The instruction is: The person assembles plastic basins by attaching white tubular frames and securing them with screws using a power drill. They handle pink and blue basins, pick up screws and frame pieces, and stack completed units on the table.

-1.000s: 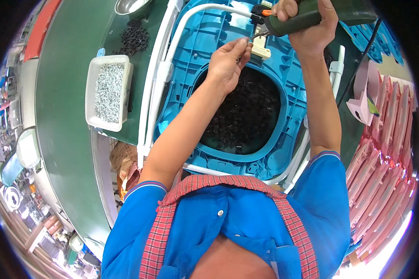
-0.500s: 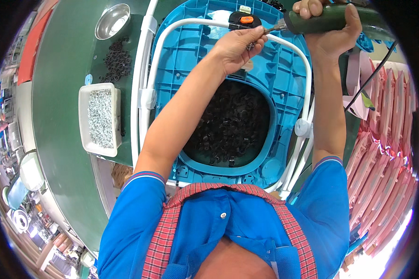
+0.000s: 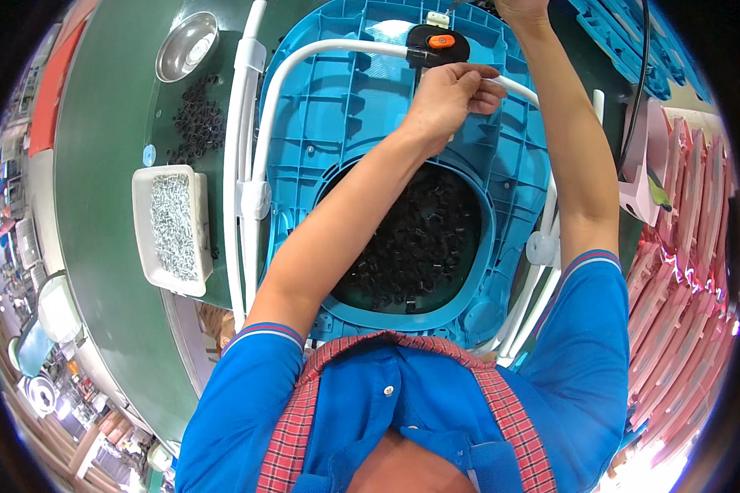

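Note:
A blue ribbed plastic panel (image 3: 362, 107) lies before me, with a white tube frame (image 3: 337, 48) across it. At the frame's top sits a black fitting with an orange knob (image 3: 441, 41). My left hand (image 3: 452, 103) hovers just below that fitting, fingers curled together; whatever they hold is hidden. My right hand (image 3: 522, 6) is cut by the top edge, closed on a power screwdriver whose body is out of the picture. Only the screwdriver's metal tip (image 3: 455, 6) shows, beside a small cream-coloured piece (image 3: 438, 19) at the panel's far end.
Black clips (image 3: 411, 238) fill the panel's opening, and more black clips (image 3: 197, 119) lie on the green table (image 3: 99, 181). At left are a white tray (image 3: 144, 238) of screws and a steel bowl (image 3: 187, 47). Pink panels (image 3: 682, 329) stand stacked at right, near a hanging black cable (image 3: 640, 99).
My right hand has carried the screwdriver up and left, to the far end of the panel. My left hand has drawn away from the screwdriver's tip, slightly down and right.

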The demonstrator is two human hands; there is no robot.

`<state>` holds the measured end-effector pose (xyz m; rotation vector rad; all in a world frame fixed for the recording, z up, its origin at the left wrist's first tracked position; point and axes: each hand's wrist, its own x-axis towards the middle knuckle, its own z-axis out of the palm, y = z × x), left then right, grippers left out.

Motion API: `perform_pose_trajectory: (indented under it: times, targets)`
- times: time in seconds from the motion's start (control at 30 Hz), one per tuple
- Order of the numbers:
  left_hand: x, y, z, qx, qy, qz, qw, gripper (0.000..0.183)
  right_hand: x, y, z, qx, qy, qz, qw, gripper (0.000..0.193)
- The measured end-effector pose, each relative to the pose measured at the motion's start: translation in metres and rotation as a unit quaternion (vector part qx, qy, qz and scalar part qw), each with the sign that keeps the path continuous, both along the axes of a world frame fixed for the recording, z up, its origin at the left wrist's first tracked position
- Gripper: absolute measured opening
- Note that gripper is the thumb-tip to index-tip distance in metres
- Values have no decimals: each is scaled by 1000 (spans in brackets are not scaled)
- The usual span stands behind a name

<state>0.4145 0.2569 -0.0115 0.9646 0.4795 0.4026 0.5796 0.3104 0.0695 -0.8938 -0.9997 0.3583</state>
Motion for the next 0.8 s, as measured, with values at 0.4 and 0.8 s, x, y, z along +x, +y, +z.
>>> perform_pose_trajectory:
  times: [0.4, 0.8]
  targets:
    - [1, -2, 2, -54, -28, 97, 993, 29, -5, 16, -15, -55, 234, 155, 958, 26]
    - [0, 1, 2, -140, -38, 138, 980, 23, -5, 19, -9, -78, 27, -49, 995, 26]
